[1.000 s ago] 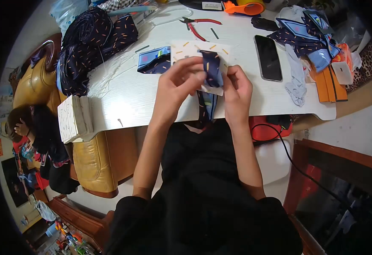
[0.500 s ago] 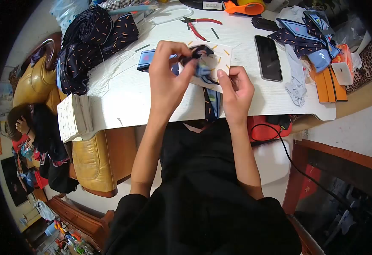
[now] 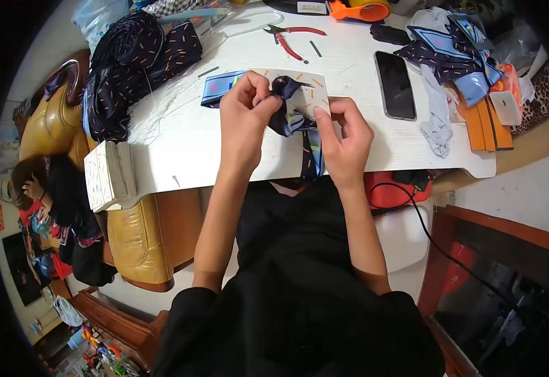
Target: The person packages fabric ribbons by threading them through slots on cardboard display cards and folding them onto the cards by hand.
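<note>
A white card with small yellow marks (image 3: pixel 315 80) is pinched at its lower right side by my right hand (image 3: pixel 348 138). Dark blue patterned fabric (image 3: pixel 280 120) lies over the card's front, and the fingers of my left hand (image 3: pixel 244 122) are closed on it at the card's left side. Below the card a strip of the same dark fabric (image 3: pixel 312 154) hangs toward the table's front edge. Light blue patterned fabric (image 3: pixel 222 88) rests on the table just behind my left hand.
On the white table (image 3: pixel 186 151) are a dark fabric pile (image 3: pixel 142 69), a stack of cards (image 3: pixel 108 176), red-handled pliers (image 3: pixel 287 41), a phone (image 3: pixel 395 86), more fabric (image 3: pixel 444 56) and orange boxes (image 3: pixel 484 125). Another person (image 3: pixel 70 213) is at the far left.
The card has shifted left and tilted in my right hand. My left hand has drawn the fabric down and left, and it now bunches lower over the card.
</note>
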Tool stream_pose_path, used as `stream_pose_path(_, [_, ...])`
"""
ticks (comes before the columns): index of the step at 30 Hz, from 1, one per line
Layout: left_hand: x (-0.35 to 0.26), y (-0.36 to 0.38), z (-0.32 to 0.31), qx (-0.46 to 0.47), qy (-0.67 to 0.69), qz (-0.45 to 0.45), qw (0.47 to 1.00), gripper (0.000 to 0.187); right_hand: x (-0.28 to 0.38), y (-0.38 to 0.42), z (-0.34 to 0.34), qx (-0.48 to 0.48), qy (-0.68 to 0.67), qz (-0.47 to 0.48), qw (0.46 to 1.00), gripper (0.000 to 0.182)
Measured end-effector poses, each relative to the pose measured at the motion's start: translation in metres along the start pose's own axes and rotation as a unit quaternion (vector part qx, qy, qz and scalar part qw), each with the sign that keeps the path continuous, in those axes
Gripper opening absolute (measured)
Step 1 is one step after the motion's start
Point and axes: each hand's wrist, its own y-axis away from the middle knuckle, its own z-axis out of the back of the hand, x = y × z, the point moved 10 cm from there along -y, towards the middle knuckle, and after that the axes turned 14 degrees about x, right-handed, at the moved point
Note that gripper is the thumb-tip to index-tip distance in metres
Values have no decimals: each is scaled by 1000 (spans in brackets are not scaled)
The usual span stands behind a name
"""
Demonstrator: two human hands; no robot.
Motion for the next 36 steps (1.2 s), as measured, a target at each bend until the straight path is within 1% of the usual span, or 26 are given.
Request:
stream_pose_path(1, [-8, 1, 0, -5, -61, -18, 998, 22, 6, -1, -1, 3, 31, 14, 999, 10])
stream_pose_path(2, [-30, 6, -6, -28, -198, -100, 975, 20, 13, -1, -1, 6, 63, 28, 998, 10])
stream_pose_path(3, [-56, 12, -22, -33, -339, -175, 924, 18, 20, -1, -2, 10, 95, 42, 995, 10])
stream_pose_path(5, [-72, 18, -49, 41, -451, -295, 841, 18, 25, -2, -6, 21, 97, 42, 994, 10])
stream_pose_path(6, [-66, 18, -59, 113, -435, -279, 849, 18, 25, -2, -8, 24, 93, 35, 995, 10])
stream_pose_path(7, [-67, 19, -61, 133, -389, -273, 870, 22, 25, -1, -8, 28, 89, 28, 995, 10])
stream_pose_path(9, [-71, 20, -68, 171, -295, -260, 903, 33, -5, 2, -3, 29, -30, -58, 997, 5])
stream_pose_path(10, [-76, 26, -55, 168, -290, -278, 900, 46, -17, 2, -1, 28, -92, -95, 991, 4])
stream_pose_path(11, [-81, 29, -39, 131, -252, -323, 903, 36, -27, 3, 2, 27, -154, -131, 979, 4])
stream_pose_path(13, [-72, 26, 0, 32, -164, -267, 949, 34, -32, 4, 3, 50, -244, -146, 957, 8])
stream_pose_path(14, [-65, 16, 12, 21, -103, -249, 963, 36, -34, 5, 3, 55, -287, -150, 945, 10])
stream_pose_path(15, [-60, 6, 18, 34, -76, -227, 970, 40, -32, 5, 1, 61, -330, -153, 930, 11])
stream_pose_path(16, [-51, -5, 13, 106, -74, -180, 975, 41, -24, 5, -1, 75, -333, -157, 927, 25])
stream_pose_path(17, [-42, -11, 6, 178, -72, -131, 973, 42, -18, 2, -2, 79, -342, -137, 926, 30])
stream_pose_path(18, [-27, -13, -5, 255, -6, -53, 965, 50, -12, 0, -3, 83, -351, -118, 925, 35])
stream_pose_path(19, [-24, -10, -17, 304, 48, -41, 951, 50, -7, -2, -3, 87, -359, -98, 924, 40])
stream_pose_path(20, [-20, -10, -21, 307, -4, -36, 951, 50, -12, -7, -6, 133, -340, -92, 926, 48])
stream_pose_path(21, [-16, -10, -26, 310, -56, -30, 949, 50, -16, -7, -4, 140, -332, -90, 928, 47])
stream_pose_path(23, [-13, -12, -30, 279, -97, -32, 955, 41, -19, -9, -4, 155, -317, -84, 932, 43])
stream_pose_path(24, [-11, -12, -29, 264, -116, -32, 957, 37, -22, -14, 6, 108, -204, -83, 969, 36])
stream_pose_path(27, [-9, -13, -23, 212, -233, -84, 945, 27, 0, -20, 44, 47, -9, -72, 996, 27])
stream_pose_path(28, [-17, -11, -25, 181, -256, -120, 942, 19, 20, -21, 51, 48, 14, 14, 999, 26])
stream_pose_path(30, [-17, -5, -28, 167, -256, -116, 945, 20, 59, -17, 27, 133, 165, 68, 975, 28])
stream_pose_path(32, [-25, -1, -35, 157, -275, -124, 941, 21, 61, -13, 4, 184, 221, 78, 954, 24])
stream_pose_path(35, [-32, 0, -43, 188, -331, -134, 915, 19, 19, -6, 5, 160, 90, -62, 981, 17])
stream_pose_path(36, [-27, 0, -40, 191, -325, -109, 920, 17, 22, -7, 3, 133, 87, -25, 987, 12])
